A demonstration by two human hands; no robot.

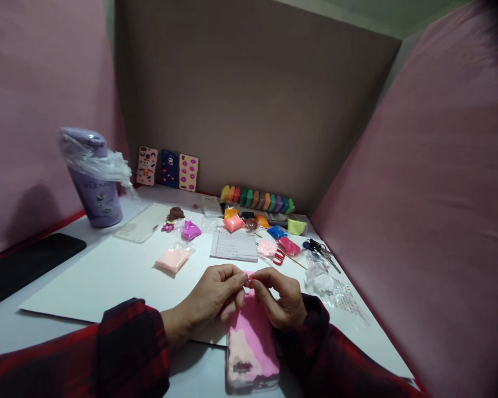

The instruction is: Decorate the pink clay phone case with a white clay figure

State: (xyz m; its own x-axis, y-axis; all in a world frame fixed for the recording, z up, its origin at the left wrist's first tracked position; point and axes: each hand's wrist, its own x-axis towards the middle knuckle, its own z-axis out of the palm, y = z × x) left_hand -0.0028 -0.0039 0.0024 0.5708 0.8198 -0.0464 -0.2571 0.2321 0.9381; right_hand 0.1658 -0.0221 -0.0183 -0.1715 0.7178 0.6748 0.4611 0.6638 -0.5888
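Observation:
A phone case (255,337) covered in pink and pale peach clay lies at the front edge of the white board, with its far end under my hands. My left hand (222,290) pinches a tiny pink piece of clay (248,281) from the left, above the case's far end. From the right, my right hand (280,296) pinches the same small piece, thumb and forefinger together. Both hands nearly touch each other there. Beyond them are a lined notepad (234,245), a pale pink clay packet (267,247) and red-handled scissors (279,257).
A purple tumbler (97,190) and a black phone (33,262) stand and lie at the left. Three decorated cases (170,167) lean on the back wall. Several clay packets (191,229) and a multicolour clay row (257,199) lie behind; keys (321,249) and gem stickers (346,296) are right.

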